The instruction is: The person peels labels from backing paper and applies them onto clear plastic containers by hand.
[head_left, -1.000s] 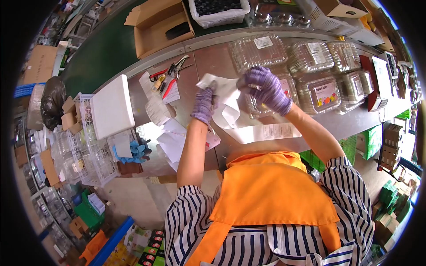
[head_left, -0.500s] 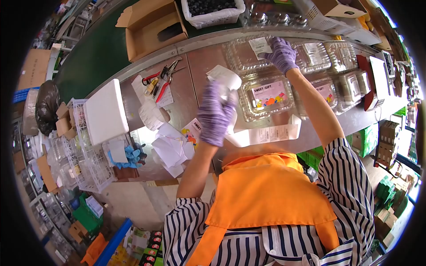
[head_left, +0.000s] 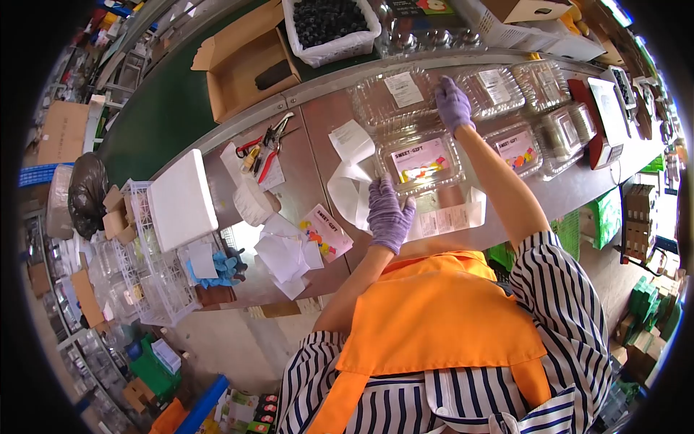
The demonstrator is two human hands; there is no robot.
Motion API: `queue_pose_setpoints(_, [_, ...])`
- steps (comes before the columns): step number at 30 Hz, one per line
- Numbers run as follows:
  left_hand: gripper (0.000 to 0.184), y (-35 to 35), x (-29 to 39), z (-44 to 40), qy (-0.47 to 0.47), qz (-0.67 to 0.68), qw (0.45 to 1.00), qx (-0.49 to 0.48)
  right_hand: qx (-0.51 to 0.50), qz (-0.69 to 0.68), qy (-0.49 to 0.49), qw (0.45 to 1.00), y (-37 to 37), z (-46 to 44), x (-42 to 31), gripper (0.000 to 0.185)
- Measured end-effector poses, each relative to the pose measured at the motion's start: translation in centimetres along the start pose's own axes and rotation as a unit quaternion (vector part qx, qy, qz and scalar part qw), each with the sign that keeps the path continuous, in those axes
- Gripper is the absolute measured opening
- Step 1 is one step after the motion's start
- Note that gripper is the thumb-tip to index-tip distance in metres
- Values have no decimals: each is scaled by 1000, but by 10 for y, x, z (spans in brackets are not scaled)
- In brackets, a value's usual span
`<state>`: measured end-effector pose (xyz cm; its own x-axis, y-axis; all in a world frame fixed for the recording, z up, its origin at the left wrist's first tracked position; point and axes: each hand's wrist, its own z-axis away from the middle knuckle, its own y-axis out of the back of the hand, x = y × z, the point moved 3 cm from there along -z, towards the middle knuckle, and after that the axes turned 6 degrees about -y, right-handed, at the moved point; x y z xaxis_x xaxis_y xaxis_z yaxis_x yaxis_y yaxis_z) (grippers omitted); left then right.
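Note:
My left hand (head_left: pixel 390 215), in a purple striped glove, has its fingers apart at the lower left corner of a clear plastic box (head_left: pixel 421 163) with a pink "Sweet Gift" card. Nothing shows in its grasp. My right hand (head_left: pixel 455 104), gloved alike, is at the right edge of a clear box (head_left: pixel 400 94) with a white label; its fingers are close together and partly bent, and their hold on the rim is unclear. A curled strip of labels (head_left: pixel 353 144) lies left of the pink-card box and passes below it.
More clear boxes (head_left: pixel 494 92) stand at the right. Pliers and cutters (head_left: pixel 268 148) lie on paper at the left, near a white board (head_left: pixel 182 201), folded papers (head_left: pixel 283 250) and a pink card (head_left: pixel 324 231). Behind are an open carton (head_left: pixel 249 69) and a basket of dark fruit (head_left: pixel 329 32).
My left hand has let go of the label strip and moved down and right to the pink-card box. My right hand went from the strip to the boxes at the back. The view has shifted slightly.

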<state>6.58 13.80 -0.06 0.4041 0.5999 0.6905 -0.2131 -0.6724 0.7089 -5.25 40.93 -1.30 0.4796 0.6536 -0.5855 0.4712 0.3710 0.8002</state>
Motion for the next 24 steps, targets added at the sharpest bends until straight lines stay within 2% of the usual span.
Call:
queue_pose_setpoints(2, [72, 7, -4, -3, 38, 20, 999, 10, -30, 0, 82, 996, 21, 34, 2, 45])
queue_pose_setpoints(3, [70, 5, -12, -4, 26, -12, 999, 19, -60, 47, 65, 995, 31, 56, 4, 49])
queue_pose_setpoints(4, [68, 2, -19, -5, 63, 4, 998, -8, -87, 93, 46, 991, 40, 74, 7, 53])
queue_pose_setpoints(6, [64, -7, -31, -3, 132, 35, 988, -68, -231, 153, -60, 959, 44, 99, 26, 62])
queue_pose_setpoints(7, [59, -11, -35, -3, 106, 22, 994, -33, -248, 70, -81, 963, 54, 112, 24, 65])
queue_pose_setpoints(8, [58, -17, -42, -2, 123, 54, 990, -42, -246, 105, -86, 960, 51, 117, 34, 64])
queue_pose_setpoints(10, [56, -19, -48, 0, 162, 112, 978, -63, -259, 45, -118, 958, 59, 120, 35, 60])
queue_pose_setpoints(11, [47, -25, -58, 2, 182, 160, 970, -34, -244, 17, -114, 963, 58, 120, 40, 58])
queue_pose_setpoints(14, [40, -18, -61, 0, 309, 426, 849, -45, -211, -44, -104, 971, 60, 117, 58, 53])
queue_pose_setpoints(15, [33, -27, -82, 1, 264, 457, 848, -54, -211, -50, -100, 971, 67, 114, 57, 51])
queue_pose_setpoints(17, [25, -6, -66, -6, 356, 492, 793, -51, -213, -71, -98, 970, 81, 107, 52, 46])
queue_pose_setpoints(18, [22, 1, -61, -9, 400, 508, 762, -49, -180, -150, -82, 969, 88, 107, 46, 41])
queue_pose_setpoints(19, [22, 2, -63, -11, 423, 568, 705, -33, -237, -241, -192, 921, 90, 104, 49, 42])
queue_pose_setpoints(20, [24, 4, -57, -15, 414, 595, 687, -55, -288, -326, -296, 850, 90, 101, 54, 42])
queue_pose_setpoints(22, [27, 12, -38, -22, 394, 646, 647, -93, -356, -415, -320, 774, 77, 105, 64, 42])
queue_pose_setpoints(23, [30, 8, -32, -25, 379, 637, 661, -117, -388, -455, -331, 730, 69, 108, 69, 42])
queue_pose_setpoints(24, [34, -3, -36, -27, 398, 613, 672, -118, -388, -479, -329, 715, 68, 116, 62, 43])
